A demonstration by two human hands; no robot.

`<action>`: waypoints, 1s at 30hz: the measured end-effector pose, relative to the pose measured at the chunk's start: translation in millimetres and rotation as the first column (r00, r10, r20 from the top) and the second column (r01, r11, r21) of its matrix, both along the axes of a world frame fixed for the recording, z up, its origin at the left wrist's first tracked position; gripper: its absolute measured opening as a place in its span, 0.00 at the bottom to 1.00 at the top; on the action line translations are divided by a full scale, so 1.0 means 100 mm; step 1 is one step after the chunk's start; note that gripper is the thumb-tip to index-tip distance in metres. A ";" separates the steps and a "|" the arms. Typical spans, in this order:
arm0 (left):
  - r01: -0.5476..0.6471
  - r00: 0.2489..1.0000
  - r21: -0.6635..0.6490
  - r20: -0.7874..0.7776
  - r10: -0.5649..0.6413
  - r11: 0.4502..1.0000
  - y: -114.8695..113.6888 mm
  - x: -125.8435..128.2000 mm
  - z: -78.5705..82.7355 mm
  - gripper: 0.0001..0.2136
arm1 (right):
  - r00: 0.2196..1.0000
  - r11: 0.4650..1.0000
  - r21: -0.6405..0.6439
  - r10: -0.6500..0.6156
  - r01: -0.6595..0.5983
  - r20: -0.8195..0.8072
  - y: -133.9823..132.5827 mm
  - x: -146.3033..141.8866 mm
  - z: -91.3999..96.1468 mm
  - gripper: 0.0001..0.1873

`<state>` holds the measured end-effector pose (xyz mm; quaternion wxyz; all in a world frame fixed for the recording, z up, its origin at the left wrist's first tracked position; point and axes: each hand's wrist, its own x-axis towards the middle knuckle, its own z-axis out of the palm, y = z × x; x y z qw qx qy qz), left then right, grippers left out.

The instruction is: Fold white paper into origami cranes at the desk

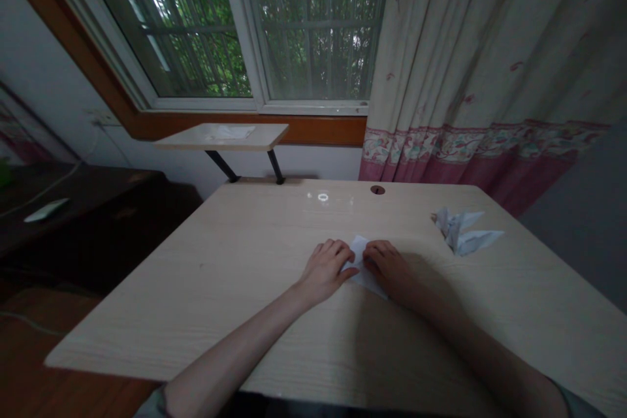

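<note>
A small folded white paper (361, 255) lies flat on the light wooden desk (235, 274), near its middle. My left hand (327, 269) presses on the paper's left side with curled fingers. My right hand (389, 266) presses on its right side, fingers bent down onto it. Both hands cover much of the sheet, so only a pointed top part and a lower corner show between and below them.
A folded white paper figure (465, 232) rests on the desk to the right. A cable hole (377, 189) sits near the far edge. Behind are a small raised shelf (225, 136), a window and a patterned curtain (490, 78). A dark cabinet (73, 209) stands left.
</note>
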<state>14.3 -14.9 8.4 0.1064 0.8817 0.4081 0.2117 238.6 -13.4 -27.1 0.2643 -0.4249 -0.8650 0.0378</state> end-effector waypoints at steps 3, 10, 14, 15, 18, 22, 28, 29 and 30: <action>0.014 1.000 -0.032 -0.005 -0.014 0.999 0.01 -0.01 0.02 0.09 | 1.000 1.000 -0.006 0.005 -0.005 -0.009 0.01 0.00 -0.01 0.12; 0.105 0.994 -0.036 0.018 -0.105 0.994 0.06 -0.12 -0.03 0.11 | 0.999 0.999 -0.041 0.029 -0.030 -0.023 -0.02 0.03 0.04 0.17; 0.163 0.986 -0.055 0.032 -0.162 0.985 0.12 -0.17 -0.02 0.12 | 0.999 1.000 0.007 0.025 -0.025 0.024 -0.01 0.07 0.02 0.18; 0.176 0.984 -0.064 0.036 -0.174 0.982 0.14 -0.18 -0.01 0.12 | 0.999 1.000 0.010 0.027 -0.027 0.032 0.00 0.07 0.02 0.18; 0.201 0.979 -0.085 0.051 -0.197 0.976 0.16 -0.21 0.02 0.12 | 0.998 0.999 0.008 0.039 -0.039 0.039 -0.01 0.09 0.03 0.18; 0.224 0.973 -0.078 0.071 -0.218 0.972 0.18 -0.23 0.03 0.13 | 0.999 0.999 0.000 0.039 -0.039 -0.009 -0.02 0.09 0.05 0.18; 0.269 0.956 -0.070 0.138 -0.258 0.961 0.16 -0.23 0.02 0.11 | 0.993 0.994 0.004 0.108 -0.108 -0.056 -0.03 0.10 0.09 0.22; 0.273 0.954 -0.077 0.150 -0.260 0.959 0.15 -0.23 0.02 0.11 | 0.991 0.992 -0.007 0.129 -0.129 -0.047 -0.04 0.10 0.11 0.23; 0.274 0.953 -0.085 0.159 -0.258 0.958 0.14 -0.22 0.02 0.11 | 0.989 0.990 -0.019 0.140 -0.141 -0.039 -0.05 0.10 0.12 0.24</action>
